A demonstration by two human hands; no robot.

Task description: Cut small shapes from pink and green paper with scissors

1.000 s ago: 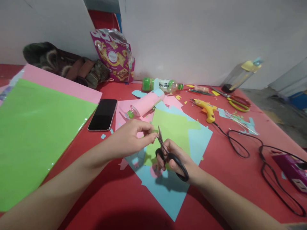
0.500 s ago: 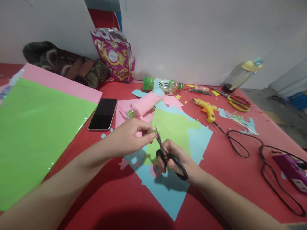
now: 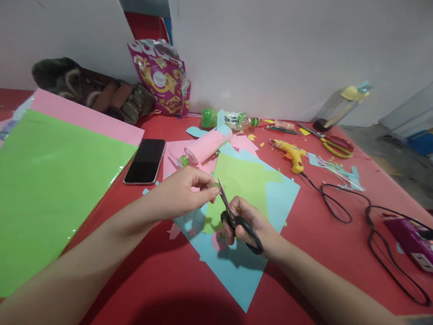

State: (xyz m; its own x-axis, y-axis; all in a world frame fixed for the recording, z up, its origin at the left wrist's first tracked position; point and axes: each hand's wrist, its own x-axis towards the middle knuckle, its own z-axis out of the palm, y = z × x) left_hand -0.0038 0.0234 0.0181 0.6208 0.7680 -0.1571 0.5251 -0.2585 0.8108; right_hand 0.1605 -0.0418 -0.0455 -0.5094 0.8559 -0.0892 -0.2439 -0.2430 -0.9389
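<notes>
My right hand [image 3: 248,221] is closed on black-handled scissors [image 3: 248,231], whose blades point up and to the left. At the blade tips, my left hand [image 3: 194,192] pinches a tiny piece, apparently green paper; most of it is hidden by the fingers. Both hands are above a light green sheet [image 3: 240,180], which lies on blue paper [image 3: 237,275]. Small pink cutouts [image 3: 219,241] rest under and beside the scissors. Behind my left hand lies a bottle wrapped in pink paper [image 3: 208,146].
A phone [image 3: 145,161] and large green sheet [image 3: 57,189] lie left. Behind are a snack bag [image 3: 162,79] and a labelled bottle [image 3: 230,119]. Rightward are a yellow glue gun [image 3: 291,155], its black cable, more scissors [image 3: 334,146], a clear bottle [image 3: 338,108] and a purple power strip [image 3: 409,243].
The scissors have shifted very slightly left and their handles sit a little closer together. Both hands otherwise stay nearly where they were.
</notes>
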